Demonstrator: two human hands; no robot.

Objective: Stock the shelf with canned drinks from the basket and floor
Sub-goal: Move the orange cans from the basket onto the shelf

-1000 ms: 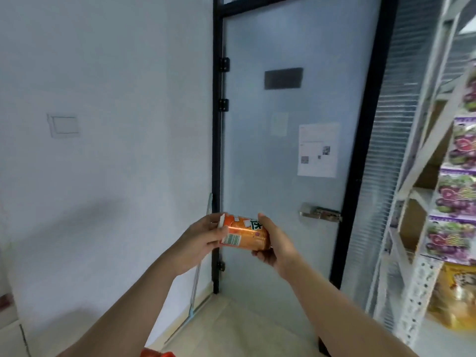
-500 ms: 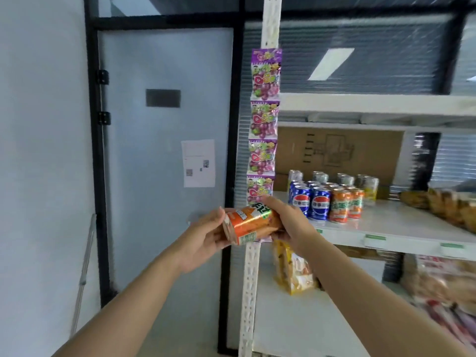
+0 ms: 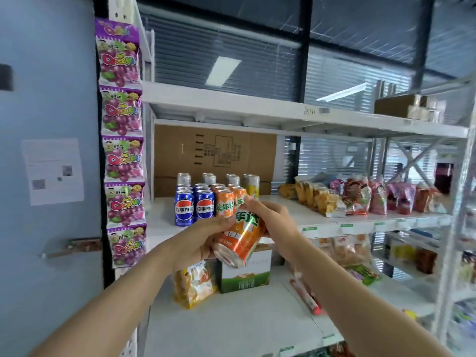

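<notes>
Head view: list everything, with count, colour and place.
held can: one, orange, tilted before the middle shelf
blue cans: several, blue, middle shelf, left
orange cans: several, orange, beside the blue cans
candy bags: five, purple, hanging on the left upright
cardboard box: one, brown, behind the cans
snack bags: many, mixed colours, middle shelf, right
carton: one, green and white, lower shelf
left hand: one, holding the held can
right hand: one, holding the held can
</notes>
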